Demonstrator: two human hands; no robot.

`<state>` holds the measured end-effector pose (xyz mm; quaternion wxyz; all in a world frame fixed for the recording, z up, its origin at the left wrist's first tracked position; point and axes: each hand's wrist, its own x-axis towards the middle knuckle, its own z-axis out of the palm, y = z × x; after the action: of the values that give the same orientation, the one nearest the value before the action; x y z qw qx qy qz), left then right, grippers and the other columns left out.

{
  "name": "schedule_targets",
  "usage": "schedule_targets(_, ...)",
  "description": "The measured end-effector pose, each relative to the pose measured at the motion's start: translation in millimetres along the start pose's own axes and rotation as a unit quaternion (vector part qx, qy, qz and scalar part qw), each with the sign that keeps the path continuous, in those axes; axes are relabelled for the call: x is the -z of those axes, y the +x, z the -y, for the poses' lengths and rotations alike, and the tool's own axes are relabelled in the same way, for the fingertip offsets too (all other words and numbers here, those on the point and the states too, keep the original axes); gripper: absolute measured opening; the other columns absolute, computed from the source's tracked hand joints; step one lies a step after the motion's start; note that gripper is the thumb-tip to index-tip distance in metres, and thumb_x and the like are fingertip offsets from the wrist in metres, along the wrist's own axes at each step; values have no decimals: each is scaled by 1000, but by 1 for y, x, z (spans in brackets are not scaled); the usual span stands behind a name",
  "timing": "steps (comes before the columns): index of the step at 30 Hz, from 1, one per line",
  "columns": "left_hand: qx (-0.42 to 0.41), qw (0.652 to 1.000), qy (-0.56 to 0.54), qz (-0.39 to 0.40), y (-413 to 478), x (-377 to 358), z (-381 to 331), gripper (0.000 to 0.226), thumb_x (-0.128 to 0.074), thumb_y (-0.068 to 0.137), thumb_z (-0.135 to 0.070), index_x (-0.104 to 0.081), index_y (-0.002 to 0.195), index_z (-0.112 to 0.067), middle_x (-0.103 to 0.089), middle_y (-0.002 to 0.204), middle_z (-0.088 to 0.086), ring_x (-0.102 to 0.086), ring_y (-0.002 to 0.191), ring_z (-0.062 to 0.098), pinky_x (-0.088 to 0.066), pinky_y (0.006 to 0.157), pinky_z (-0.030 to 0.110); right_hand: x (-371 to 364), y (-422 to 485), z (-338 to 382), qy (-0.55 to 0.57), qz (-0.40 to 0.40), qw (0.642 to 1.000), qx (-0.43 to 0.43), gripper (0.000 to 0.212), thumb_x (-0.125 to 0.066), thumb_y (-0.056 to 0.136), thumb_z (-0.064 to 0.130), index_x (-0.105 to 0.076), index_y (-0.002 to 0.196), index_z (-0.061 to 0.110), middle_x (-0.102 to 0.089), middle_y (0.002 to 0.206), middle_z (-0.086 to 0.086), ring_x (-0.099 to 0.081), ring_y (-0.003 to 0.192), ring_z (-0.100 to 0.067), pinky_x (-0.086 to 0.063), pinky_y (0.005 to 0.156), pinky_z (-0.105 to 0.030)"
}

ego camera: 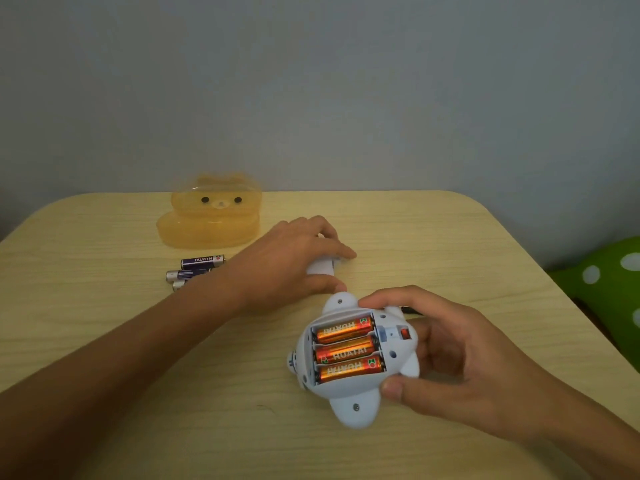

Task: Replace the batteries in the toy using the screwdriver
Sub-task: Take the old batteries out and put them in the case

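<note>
A white toy (349, 400) lies belly-up near the table's front right, its battery bay uncovered with three orange batteries (346, 351) seated side by side. My right hand (460, 365) grips the toy from the right, thumb on its lower edge. Farther back, my left hand (294, 261) is closed over a white battery cover (322, 266) on the table. Three purple batteries (194, 270) lie loose left of that hand, partly hidden by my forearm. A dark tip, possibly the screwdriver (408, 310), peeks out behind the toy.
An orange translucent bear-shaped box (211, 216) stands at the back left of the wooden table (138, 341). A green cushion with white dots (609, 275) sits beyond the table's right edge. A grey wall rises behind.
</note>
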<state>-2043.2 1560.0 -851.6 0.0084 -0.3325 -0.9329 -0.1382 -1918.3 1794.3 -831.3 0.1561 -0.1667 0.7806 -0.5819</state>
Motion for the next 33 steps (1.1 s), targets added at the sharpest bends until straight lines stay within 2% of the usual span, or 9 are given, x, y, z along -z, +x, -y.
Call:
schedule_targets(3, -19, 997, -28, -70, -12, 10, -4, 45, -62, 95, -55, -62, 138, -41, -57, 137, -9, -49, 125, 11, -46, 105, 40, 1, -1, -2, 14, 2, 1000, 1, 58, -84, 84, 0, -65, 128, 32, -78, 114, -15, -76, 98, -40, -63, 83, -60)
schedule_targets(6, -81, 973, -128, -174, -43, 31, -21, 22, -62, 98, -40, -70, 116, -32, -63, 116, -10, -59, 112, 12, -47, 92, 28, 3, 0, -5, 30, 8, 1000, 2, 57, -83, 86, 0, -63, 131, 28, -78, 115, -17, -76, 100, -41, -60, 86, -65)
schedule_targets(8, -124, 968, -152, -153, -64, 39, -35, 19, -68, 95, -38, -73, 110, -26, -62, 109, -7, -61, 105, 18, -47, 85, 28, 2, 3, -6, 36, 13, 999, 4, 56, -82, 86, 1, -62, 131, 29, -78, 115, -16, -76, 101, -41, -59, 87, -67)
schedule_targets(12, -140, 981, -101, -90, -79, 28, -40, 27, -69, 93, -50, -76, 111, -31, -56, 113, -8, -56, 104, 14, -48, 79, 31, -3, 10, -5, 53, 34, 998, 10, 56, -81, 87, 4, -61, 133, 29, -79, 110, -18, -75, 97, -44, -59, 86, -67)
schedule_targets(17, -148, 980, -90, -95, -80, 25, -32, 30, -66, 92, -56, -75, 111, -34, -55, 117, -10, -55, 104, 11, -48, 77, 30, -7, 18, -5, 51, 52, 997, 10, 58, -79, 89, -1, -58, 137, 22, -78, 110, -19, -76, 99, -41, -59, 87, -62)
schedule_targets(20, -142, 978, -121, -98, -79, 19, -33, 28, -68, 92, -52, -71, 107, -28, -53, 113, -10, -56, 99, 14, -51, 72, 36, -8, 20, -5, 60, 54, 997, 0, 59, -78, 89, -5, -58, 137, 23, -78, 108, -18, -76, 97, -37, -60, 87, -54)
schedule_targets(25, -178, 961, -165, -134, -75, 14, -34, 20, -66, 100, -34, -50, 97, -21, -55, 99, -3, -54, 89, 22, -47, 70, 38, -6, 21, -9, 75, 63, 995, -4, 60, -77, 89, -7, -58, 138, 22, -77, 109, -22, -71, 97, -50, -57, 88, -63)
schedule_targets(29, -136, 961, -190, -151, -83, 16, -20, 14, -69, 98, -24, -58, 104, -20, -62, 98, -11, -58, 88, 9, -50, 70, 30, -5, 21, -11, 90, 57, 994, -1, 58, -81, 88, 2, -59, 137, 22, -76, 114, -25, -68, 103, -57, -52, 87, -77)
schedule_targets(33, -90, 956, -222, -166, -82, 23, -12, 11, -73, 93, -21, -69, 103, -18, -71, 98, -11, -67, 91, 14, -53, 71, 27, -6, 23, -12, 91, 52, 995, 5, 56, -80, 87, 5, -60, 136, 24, -78, 113, -22, -73, 101, -51, -56, 88, -73)
